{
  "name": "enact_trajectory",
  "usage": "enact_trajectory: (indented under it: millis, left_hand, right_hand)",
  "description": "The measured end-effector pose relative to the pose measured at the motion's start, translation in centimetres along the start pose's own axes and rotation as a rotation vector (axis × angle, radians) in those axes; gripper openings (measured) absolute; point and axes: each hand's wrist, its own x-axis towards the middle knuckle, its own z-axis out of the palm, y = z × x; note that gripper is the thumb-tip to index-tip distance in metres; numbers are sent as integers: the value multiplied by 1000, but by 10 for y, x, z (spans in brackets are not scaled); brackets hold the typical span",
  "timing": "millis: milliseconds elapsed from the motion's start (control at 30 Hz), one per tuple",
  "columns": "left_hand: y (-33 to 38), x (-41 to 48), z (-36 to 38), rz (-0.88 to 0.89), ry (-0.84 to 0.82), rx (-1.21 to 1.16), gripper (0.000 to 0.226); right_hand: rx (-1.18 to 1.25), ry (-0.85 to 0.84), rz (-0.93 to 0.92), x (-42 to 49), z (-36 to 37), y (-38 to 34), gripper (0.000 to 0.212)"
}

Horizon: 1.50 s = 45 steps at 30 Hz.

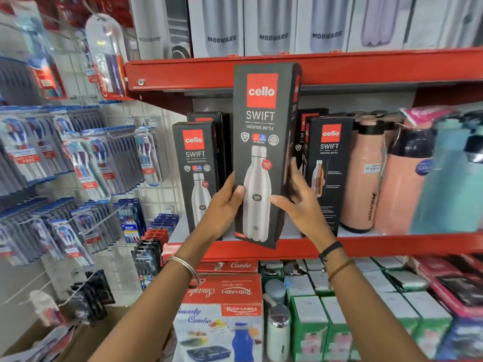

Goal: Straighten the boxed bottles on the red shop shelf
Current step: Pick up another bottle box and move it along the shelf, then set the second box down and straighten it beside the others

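Tall matte black card box [262, 152] (steel bottle printed on front), slightly tilted, at red metal shelf [366, 246] edge, left hand [224, 205] and right hand [300, 202] grip closed on its sides, similar boxes [196, 173] behind, pink flasks [366, 176] right.

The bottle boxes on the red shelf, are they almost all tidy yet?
Partly. The Cello box on the left already stands upright, facing front. The big Cello box is held between the left hand and right hand, tilted at the red shelf edge, not yet set back. The box on the right is turned sideways and looks left to fix.
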Motion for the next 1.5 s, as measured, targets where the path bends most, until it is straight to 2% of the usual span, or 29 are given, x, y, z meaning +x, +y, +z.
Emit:
enact_trajectory:
  millis: [200,367,567,1000,1100,1167,1267,1333,1367,1433,1500]
  left_hand:
    - [-12,-3,15,84,83,83,59]
    - [-35,9,26,93,150,107,61]
    - [-66,31,35,25,174,123,62]
    - [-99,52,41,-117,119,239,63]
    - [-98,48,45,-55,161,206,62]
    - [-92,42,54,47,313,130,57]
    - [-70,38,75,326,550,142,47]
    - [-54,41,93,482,498,165,41]
    - [-47,44,104,489,422,143,39]
    - [-35,49,125,377,264,48,39]
    - [-29,52,144,185,164,-47,42]
  right_hand:
    - [-49,-83,27,-6,0,12,63]
    - [-137,-40,17,2,7,36,61]
    - [-180,-9,40,18,10,65,59]
    - [-198,110,76,26,26,104,51]
    - [-201,143,80,19,27,104,49]
    - [-217,192,44,11,23,100,45]
    - [-282,461,-151,-2,7,84,37]
    - [-357,655,-257,-5,-9,76,37]
    - [-400,719,-277,-6,-17,74,40]
    - [-495,769,-220,-4,-32,75,53]
    - [-569,745,-61,-2,-40,78,73]
